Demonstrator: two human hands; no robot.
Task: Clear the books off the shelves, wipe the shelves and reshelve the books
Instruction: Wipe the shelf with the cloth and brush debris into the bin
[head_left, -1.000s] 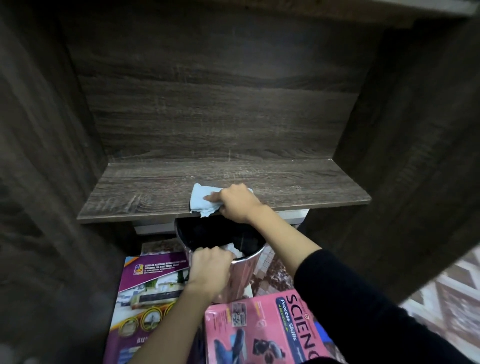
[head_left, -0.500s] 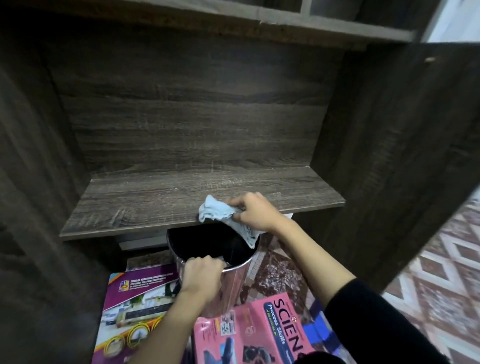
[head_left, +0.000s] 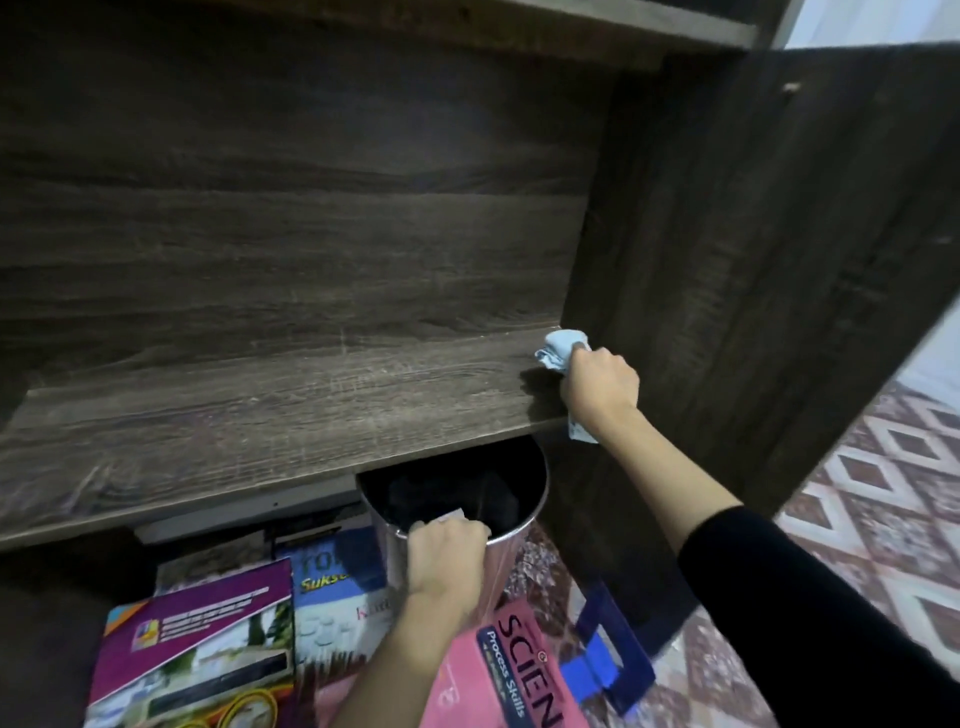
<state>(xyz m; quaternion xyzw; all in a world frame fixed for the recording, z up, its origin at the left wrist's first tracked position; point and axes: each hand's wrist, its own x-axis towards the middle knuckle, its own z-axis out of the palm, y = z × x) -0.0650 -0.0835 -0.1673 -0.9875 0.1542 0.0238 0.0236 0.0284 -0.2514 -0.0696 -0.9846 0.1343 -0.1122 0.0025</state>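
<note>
A dark wooden shelf (head_left: 270, 415) stands bare in front of me. My right hand (head_left: 600, 387) grips a crumpled light blue cloth (head_left: 561, 349) at the shelf's right end, against the side panel. A corner of the cloth hangs below my wrist. My left hand (head_left: 447, 551) holds the near rim of a shiny metal bin (head_left: 514, 525) under the shelf's front edge. Books lie on the floor below: a purple one (head_left: 208, 639), a blue and white one (head_left: 337, 597) and a pink science book (head_left: 519, 670).
The open cabinet door (head_left: 810, 260) stands at the right. An upper shelf board (head_left: 623, 21) runs overhead. Patterned floor tiles (head_left: 883, 499) show at the right. A blue object (head_left: 613, 654) lies beside the pink book.
My right hand has carried the cloth from the shelf's front edge above the bin to the right end of the shelf. My left hand stays on the bin rim.
</note>
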